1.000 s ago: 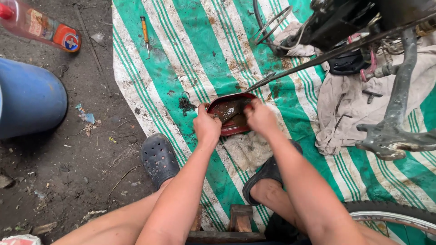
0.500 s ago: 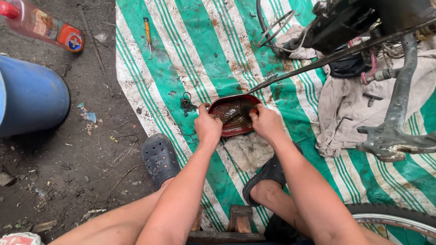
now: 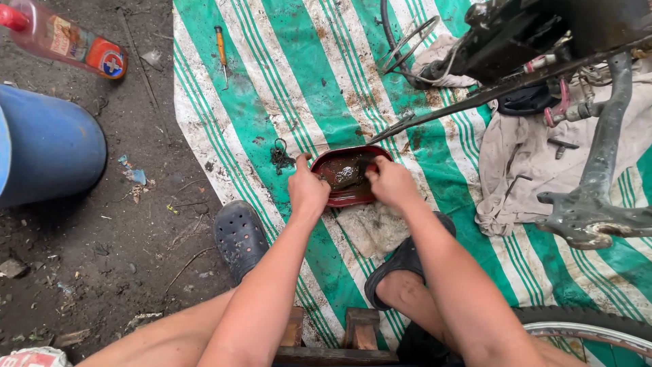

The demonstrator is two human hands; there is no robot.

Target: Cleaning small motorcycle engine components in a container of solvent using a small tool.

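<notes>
On a green-and-white striped tarp (image 3: 292,75) spread over the dirt ground, a shallow dark-red oval tray (image 3: 350,178) is set, with dark oily liquid and small metal parts lying in it. The tray's left rim is gripped by the left hand (image 3: 307,190), the thumb hooked over the edge. The right hand (image 3: 392,182) is held over the tray's right side, its fingers curled down into the dish; whether something small is pinched between them cannot be told. Just left of the tray a small dark bunch of chain or keys (image 3: 279,155) is seen on the tarp, apart from the hand. A dirty rag (image 3: 372,230) is spread directly below the tray, touching its near edge.

Two dark perforated clogs are worn: one (image 3: 239,236) planted at the tarp's left border, the other (image 3: 401,261) on the tarp near the rag. An orange-handled screwdriver (image 3: 221,49) is left far up the tarp. Off the tarp, a blue barrel (image 3: 47,153) and a pink bottle (image 3: 64,37) are seen on the dirt. At the right, a bicycle frame (image 3: 598,170) is propped over a pale cloth (image 3: 523,170).
</notes>
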